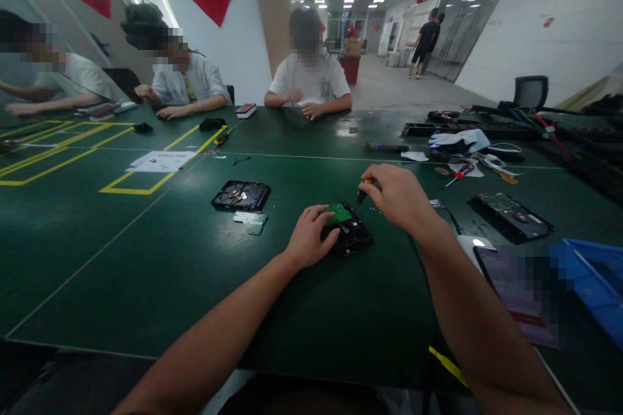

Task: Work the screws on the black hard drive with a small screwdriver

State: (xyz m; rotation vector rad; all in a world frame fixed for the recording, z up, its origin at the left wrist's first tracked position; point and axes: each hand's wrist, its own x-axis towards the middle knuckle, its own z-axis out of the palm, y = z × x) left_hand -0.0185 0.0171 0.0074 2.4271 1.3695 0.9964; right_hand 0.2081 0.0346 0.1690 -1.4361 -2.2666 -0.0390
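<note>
A black hard drive (351, 237) with a green circuit board (337, 214) lies on the table in front of me. My left hand (311, 233) holds the drive at its left side, fingers over the board and thumb on the black case. In my right hand (394, 194) is a screwdriver (361, 197) with a dark and yellow handle, gripped between thumb and fingers. Its shaft points down at the board's right corner; I cannot tell whether the tip touches a screw. A second hard drive (241, 195) sits to the left, with a loose circuit board (250, 220) just below it.
At right lie another hard drive (511, 215), a phone (516, 295), a blue bin (594, 279), a red screwdriver (460, 174) and white gloves (460, 141). Paper (161, 161) rests on yellow tape at left. Several people sit across the green table (160, 272).
</note>
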